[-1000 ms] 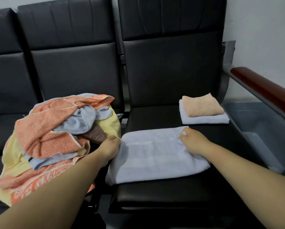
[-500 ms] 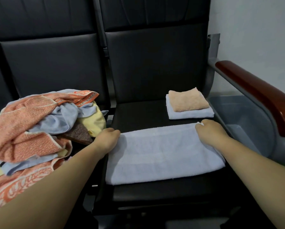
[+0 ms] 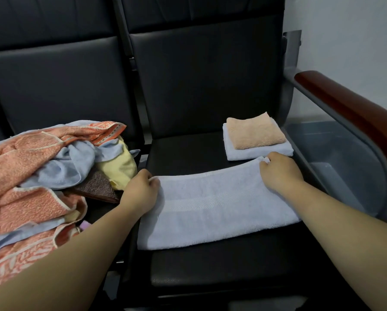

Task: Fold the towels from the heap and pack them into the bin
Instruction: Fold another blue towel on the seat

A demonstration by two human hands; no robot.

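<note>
A pale blue towel [image 3: 212, 207] lies folded into a long strip across the black seat [image 3: 210, 265]. My left hand [image 3: 141, 189] pinches its far left corner. At the far right corner my right hand [image 3: 277, 173] grips the edge. Behind it sits a stack of two folded towels, a peach one [image 3: 254, 131] on a pale blue one [image 3: 258, 151]. The heap of orange, blue, yellow and brown towels [image 3: 42, 176] fills the seat to the left. A grey bin [image 3: 336, 158] stands on the floor to the right, beyond the armrest.
A wooden armrest [image 3: 354, 113] on a grey metal frame runs between the seat and the bin. Black seat backs rise behind. A white wall is at the far right.
My right hand slid to the right along the far edge, from the middle to the right corner, straightening the strip. The view shifted left, so the heap moved partly out of frame.
</note>
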